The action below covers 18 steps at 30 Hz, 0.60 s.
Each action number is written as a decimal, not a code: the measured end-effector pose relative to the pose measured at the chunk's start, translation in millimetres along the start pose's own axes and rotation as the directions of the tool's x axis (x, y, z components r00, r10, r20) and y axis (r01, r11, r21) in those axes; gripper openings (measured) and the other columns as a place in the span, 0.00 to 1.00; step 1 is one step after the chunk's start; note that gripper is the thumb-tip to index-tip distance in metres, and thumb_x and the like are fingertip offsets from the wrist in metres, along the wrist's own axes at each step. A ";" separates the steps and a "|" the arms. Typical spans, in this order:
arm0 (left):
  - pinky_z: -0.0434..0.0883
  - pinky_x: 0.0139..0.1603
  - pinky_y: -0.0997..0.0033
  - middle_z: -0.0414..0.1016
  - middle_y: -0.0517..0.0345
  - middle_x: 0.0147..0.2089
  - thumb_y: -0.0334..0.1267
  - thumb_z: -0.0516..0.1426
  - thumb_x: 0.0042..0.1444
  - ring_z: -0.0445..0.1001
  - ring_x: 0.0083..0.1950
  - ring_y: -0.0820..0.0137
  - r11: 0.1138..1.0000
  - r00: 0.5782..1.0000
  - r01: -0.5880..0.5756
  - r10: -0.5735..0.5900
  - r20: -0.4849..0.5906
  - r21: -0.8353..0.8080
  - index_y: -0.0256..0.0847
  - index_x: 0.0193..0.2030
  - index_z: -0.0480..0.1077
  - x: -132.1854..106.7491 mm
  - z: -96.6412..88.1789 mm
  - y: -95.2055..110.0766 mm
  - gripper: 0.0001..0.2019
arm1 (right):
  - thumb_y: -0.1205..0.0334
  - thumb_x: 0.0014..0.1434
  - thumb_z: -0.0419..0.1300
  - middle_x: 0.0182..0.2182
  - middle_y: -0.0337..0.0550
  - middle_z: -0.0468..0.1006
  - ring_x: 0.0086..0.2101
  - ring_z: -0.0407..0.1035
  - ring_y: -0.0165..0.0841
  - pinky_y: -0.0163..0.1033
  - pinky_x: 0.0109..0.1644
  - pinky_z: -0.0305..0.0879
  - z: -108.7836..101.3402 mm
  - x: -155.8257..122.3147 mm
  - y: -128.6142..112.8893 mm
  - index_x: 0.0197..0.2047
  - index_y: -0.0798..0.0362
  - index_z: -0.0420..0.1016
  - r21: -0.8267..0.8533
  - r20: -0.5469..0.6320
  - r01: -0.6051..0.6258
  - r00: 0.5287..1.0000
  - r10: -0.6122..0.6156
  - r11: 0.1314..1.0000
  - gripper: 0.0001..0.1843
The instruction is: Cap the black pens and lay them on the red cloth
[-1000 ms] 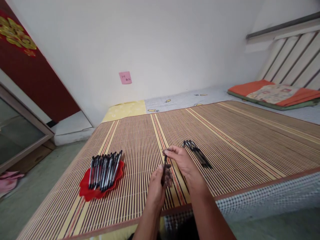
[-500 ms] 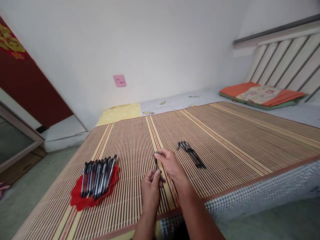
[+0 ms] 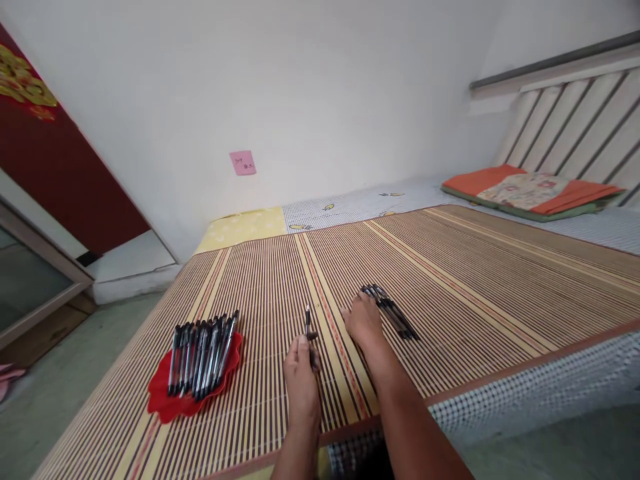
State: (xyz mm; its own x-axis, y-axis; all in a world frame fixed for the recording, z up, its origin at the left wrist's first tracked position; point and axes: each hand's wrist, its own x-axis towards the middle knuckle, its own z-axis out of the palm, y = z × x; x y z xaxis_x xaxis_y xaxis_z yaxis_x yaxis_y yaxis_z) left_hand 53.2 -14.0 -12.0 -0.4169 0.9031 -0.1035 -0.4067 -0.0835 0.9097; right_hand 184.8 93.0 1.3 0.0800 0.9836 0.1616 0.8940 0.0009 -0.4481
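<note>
My left hand [image 3: 301, 373] grips one pen [image 3: 309, 328] upright near the mat's [image 3: 450, 267] front edge — tip pointing away from me. My right hand [image 3: 364, 321] lies loose, holding nothing, fingertips touching the loose pens [image 3: 393, 311] just to its right, their long axes running toward the far-left corner. Off left, by the mat's left edge — more pens [image 3: 203, 347] on a red tray [image 3: 167, 403].

It was a bedroom in a home. A bed [image 3: 525, 400] filled the lower frame, covered by a striped bamboo sleeping mat [image 3: 450, 267]; a slatted headboard [image 3: 575, 120] and folded orange bedding [image 3: 530, 190] sat at upper right (a red door [image 3: 60, 180] stood at left).
</note>
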 end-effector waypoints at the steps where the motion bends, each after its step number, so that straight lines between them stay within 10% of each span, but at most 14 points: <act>1: 0.60 0.25 0.80 0.61 0.68 0.25 0.60 0.64 0.51 0.59 0.24 0.78 1.000 1.000 -0.001 0.001 -0.009 -0.020 0.40 0.36 0.72 0.0 0.1 -0.1 0.23 | 0.59 0.62 0.59 0.57 0.66 0.72 0.56 0.66 0.51 0.46 0.59 0.59 0.2 -1.0 -1.0 0.52 0.66 0.77 -0.005 0.001 0.011 1.000 -0.011 1.000 0.21; 6: 0.61 0.25 0.80 0.63 0.68 0.25 0.58 0.66 0.49 0.60 0.24 0.78 0.999 1.000 0.002 -0.002 -0.015 -0.051 0.40 0.36 0.72 0.1 0.5 1.1 0.23 | 0.61 0.62 0.59 0.41 0.57 0.79 0.43 0.74 0.44 0.43 0.47 0.63 -3.9 -8.4 -7.6 0.41 0.58 0.80 -0.008 -0.024 0.046 0.999 -0.046 0.999 0.11; 13: 0.63 0.27 0.79 0.67 0.66 0.27 0.54 0.66 0.50 0.64 0.25 0.77 1.000 0.999 0.009 -0.009 0.036 -0.017 0.40 0.40 0.72 0.0 -0.8 0.1 0.20 | 0.67 0.59 0.62 0.46 0.59 0.78 0.45 0.74 0.45 0.40 0.43 0.64 -4.1 -8.6 -3.7 0.47 0.60 0.77 -0.024 0.002 -0.060 0.998 0.060 0.998 0.13; 18: 0.65 0.29 0.77 0.72 0.62 0.30 0.52 0.67 0.50 0.69 0.28 0.74 0.999 0.999 -0.021 0.022 0.026 -0.025 0.39 0.40 0.72 1.1 -1.4 -1.7 0.19 | 0.73 0.54 0.59 0.43 0.58 0.81 0.43 0.76 0.43 0.40 0.43 0.66 0.2 -8.0 -3.1 0.50 0.61 0.77 0.272 0.055 -0.099 0.995 0.088 0.957 0.19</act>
State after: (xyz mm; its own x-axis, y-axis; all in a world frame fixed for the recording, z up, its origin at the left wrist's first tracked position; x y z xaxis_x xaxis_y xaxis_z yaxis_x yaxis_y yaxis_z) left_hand 52.3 -13.4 -14.2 -0.4044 0.9117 -0.0730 -0.4177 -0.1130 0.9015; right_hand 181.4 85.2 1.2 0.1337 0.9883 0.0733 0.7280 -0.0478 -0.6839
